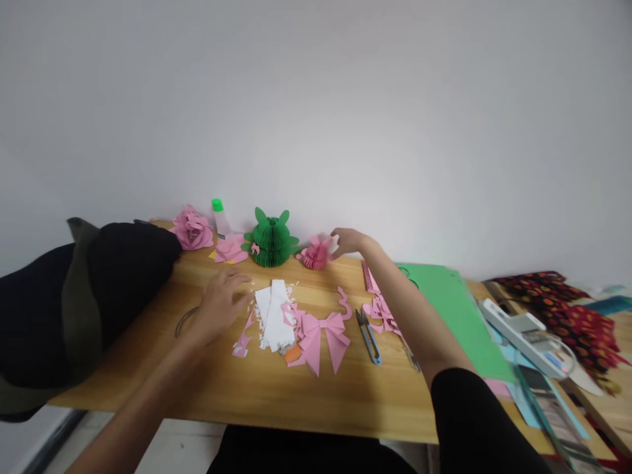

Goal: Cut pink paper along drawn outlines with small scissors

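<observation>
Pink paper figure (315, 254) sits by the right hand (349, 241).

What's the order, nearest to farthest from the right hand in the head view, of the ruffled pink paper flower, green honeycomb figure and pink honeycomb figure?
From the right hand:
1. Pink honeycomb figure: just to its left.
2. Green honeycomb figure: farther left.
3. Ruffled pink paper flower: farthest left.

Pink figure (313, 257): matt, ridged paper; bow (323, 332): paper; tabletop (345, 403): smooth wood.
</observation>
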Demonstrator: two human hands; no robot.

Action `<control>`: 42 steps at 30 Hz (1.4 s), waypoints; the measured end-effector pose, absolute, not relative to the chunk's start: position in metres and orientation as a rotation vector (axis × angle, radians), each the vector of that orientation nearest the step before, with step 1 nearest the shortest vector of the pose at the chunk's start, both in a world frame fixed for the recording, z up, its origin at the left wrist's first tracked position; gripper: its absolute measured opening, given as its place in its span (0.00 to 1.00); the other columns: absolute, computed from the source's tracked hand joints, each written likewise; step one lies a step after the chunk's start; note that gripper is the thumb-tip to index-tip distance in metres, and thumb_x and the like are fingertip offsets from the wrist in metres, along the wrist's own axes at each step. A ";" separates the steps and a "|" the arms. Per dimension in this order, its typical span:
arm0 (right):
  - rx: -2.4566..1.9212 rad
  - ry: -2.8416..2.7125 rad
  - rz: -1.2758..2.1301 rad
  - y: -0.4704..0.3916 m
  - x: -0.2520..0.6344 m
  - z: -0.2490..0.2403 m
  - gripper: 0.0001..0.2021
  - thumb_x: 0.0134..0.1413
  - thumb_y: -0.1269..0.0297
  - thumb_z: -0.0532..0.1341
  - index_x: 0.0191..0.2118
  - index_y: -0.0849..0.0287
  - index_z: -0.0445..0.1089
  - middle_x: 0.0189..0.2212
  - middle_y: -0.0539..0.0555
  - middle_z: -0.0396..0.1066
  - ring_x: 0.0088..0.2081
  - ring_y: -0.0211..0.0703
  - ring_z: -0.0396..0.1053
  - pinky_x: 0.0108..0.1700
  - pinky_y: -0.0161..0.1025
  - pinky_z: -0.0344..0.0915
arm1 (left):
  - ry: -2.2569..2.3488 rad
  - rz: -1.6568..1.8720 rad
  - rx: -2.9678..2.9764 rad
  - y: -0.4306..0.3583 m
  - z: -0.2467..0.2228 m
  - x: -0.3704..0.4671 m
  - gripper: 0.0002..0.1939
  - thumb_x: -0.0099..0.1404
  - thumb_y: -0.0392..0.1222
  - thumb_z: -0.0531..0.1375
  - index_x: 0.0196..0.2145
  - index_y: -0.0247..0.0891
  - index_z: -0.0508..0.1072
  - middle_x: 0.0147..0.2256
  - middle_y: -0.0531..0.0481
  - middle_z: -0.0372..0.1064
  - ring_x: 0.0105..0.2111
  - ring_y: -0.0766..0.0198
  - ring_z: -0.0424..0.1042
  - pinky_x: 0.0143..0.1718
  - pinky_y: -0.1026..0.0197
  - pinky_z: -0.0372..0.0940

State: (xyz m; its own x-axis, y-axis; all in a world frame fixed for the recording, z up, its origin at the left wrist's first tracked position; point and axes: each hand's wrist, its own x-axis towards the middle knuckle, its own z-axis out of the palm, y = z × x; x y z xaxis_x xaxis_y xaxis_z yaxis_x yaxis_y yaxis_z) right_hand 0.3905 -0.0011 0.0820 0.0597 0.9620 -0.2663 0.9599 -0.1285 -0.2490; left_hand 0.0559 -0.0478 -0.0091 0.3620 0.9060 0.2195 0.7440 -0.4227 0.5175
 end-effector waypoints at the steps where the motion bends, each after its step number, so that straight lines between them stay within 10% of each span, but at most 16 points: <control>1: -2.270 -2.039 0.607 -0.005 0.396 0.076 0.37 0.26 0.62 0.77 0.51 0.56 0.72 0.46 0.59 0.76 0.47 0.56 0.74 0.48 0.44 0.70 | 1.433 0.690 2.300 -0.049 -0.011 0.059 0.14 0.60 0.47 0.56 0.40 0.42 0.75 0.48 0.42 0.70 0.54 0.46 0.66 0.56 0.42 0.61; 8: -1.956 -1.867 0.657 -0.019 0.390 0.023 0.32 0.42 0.61 0.71 0.54 0.62 0.65 0.53 0.62 0.70 0.52 0.47 0.71 0.51 0.41 0.67 | 1.218 0.660 2.336 -0.061 -0.018 0.095 0.12 0.59 0.45 0.57 0.37 0.40 0.77 0.45 0.41 0.71 0.48 0.50 0.70 0.53 0.46 0.65; 21: -1.645 -1.786 0.584 -0.002 0.377 -0.003 0.21 0.38 0.65 0.71 0.41 0.60 0.70 0.40 0.52 0.74 0.41 0.45 0.72 0.45 0.42 0.68 | 1.127 0.594 2.462 -0.069 -0.023 0.108 0.09 0.61 0.41 0.56 0.35 0.40 0.77 0.41 0.42 0.74 0.44 0.54 0.73 0.48 0.51 0.69; 26: -1.837 -1.664 0.481 -0.031 0.383 0.001 0.27 0.40 0.67 0.71 0.50 0.63 0.69 0.45 0.60 0.73 0.46 0.49 0.71 0.48 0.45 0.65 | 1.279 0.523 2.459 -0.063 -0.026 0.088 0.12 0.63 0.44 0.55 0.37 0.39 0.78 0.46 0.38 0.73 0.49 0.48 0.71 0.52 0.44 0.66; 33: -2.098 -1.594 0.533 -0.147 0.389 0.011 0.08 0.57 0.67 0.61 0.41 0.61 0.74 0.35 0.58 0.76 0.36 0.46 0.74 0.39 0.39 0.65 | 1.246 0.383 2.534 -0.090 -0.035 0.079 0.23 0.63 0.53 0.57 0.50 0.36 0.74 0.58 0.36 0.64 0.58 0.44 0.63 0.59 0.41 0.58; 42: -2.192 -1.926 0.423 -0.203 0.340 -0.008 0.19 0.59 0.66 0.60 0.56 0.65 0.68 0.54 0.68 0.67 0.55 0.57 0.64 0.57 0.50 0.60 | 1.948 0.140 2.503 -0.111 -0.004 0.056 0.24 0.68 0.48 0.47 0.45 0.24 0.73 0.45 0.24 0.71 0.47 0.36 0.70 0.46 0.37 0.64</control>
State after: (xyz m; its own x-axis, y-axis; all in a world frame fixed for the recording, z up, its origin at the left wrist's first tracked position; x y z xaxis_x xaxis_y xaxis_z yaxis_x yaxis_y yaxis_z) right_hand 0.3402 -0.2026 -0.0076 0.1135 0.9898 -0.0862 0.9348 -0.1358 -0.3281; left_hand 0.0556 -0.1108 -0.0043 0.2434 0.9658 0.0895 0.9687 -0.2467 0.0283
